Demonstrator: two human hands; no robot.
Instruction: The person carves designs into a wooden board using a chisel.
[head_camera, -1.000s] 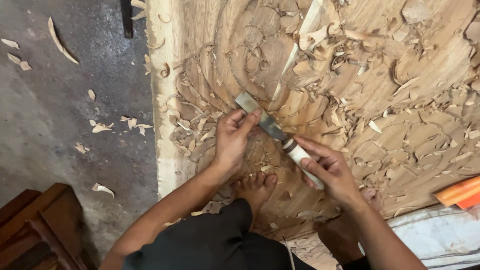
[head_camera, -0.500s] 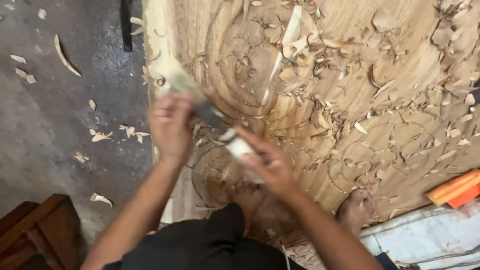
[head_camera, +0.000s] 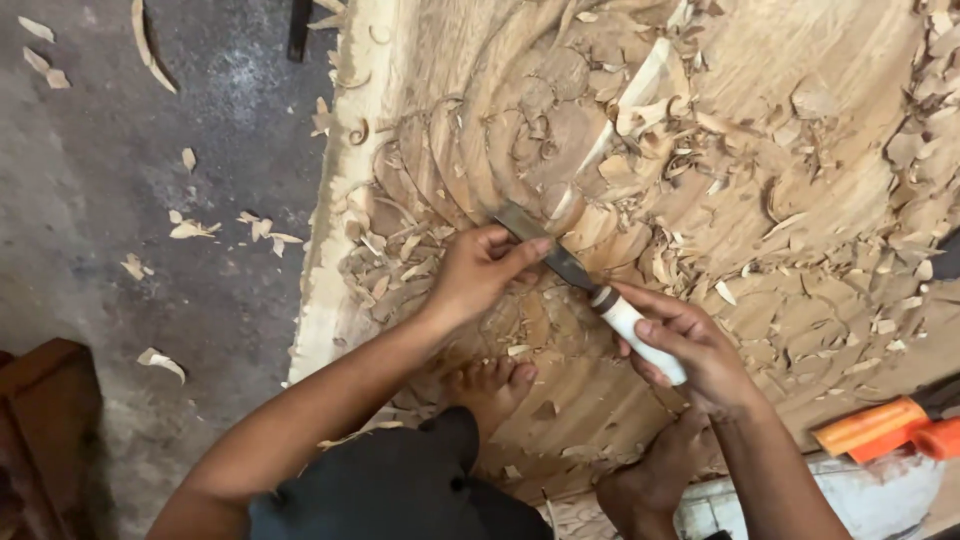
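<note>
Right hand (head_camera: 690, 345) lower right of centre, fingers wrapped tight on white chisel handle (head_camera: 640, 335), left hand (head_camera: 478, 272) at centre pinching the chisel blade (head_camera: 545, 250) against the carved wood panel (head_camera: 800, 120), bare foot (head_camera: 490, 385) below, wood shavings (head_camera: 690, 130) above, orange tool (head_camera: 880, 425) lower right, concrete floor (head_camera: 120, 150) left.

support surface 1: grey concrete floor (head_camera: 120, 250), left side of view. loose pale wood chips (head_camera: 190, 228) scattered on it, w/ a long curved shaving (head_camera: 148, 40) near top left. dark reddish wooden item (head_camera: 45, 420) rests on floor at lower left; type cannot be determined.

support surface 2: large carved wood slab (head_camera: 800, 120), lying flat, fills centre and right. carved concentric grooves on its face. thick layer of shavings (head_camera: 660, 130) lies directly on it. bare foot (head_camera: 492, 385) planted on slab, lower centre. orange tool handle (head_camera: 870, 428) at lower right edge.
</note>
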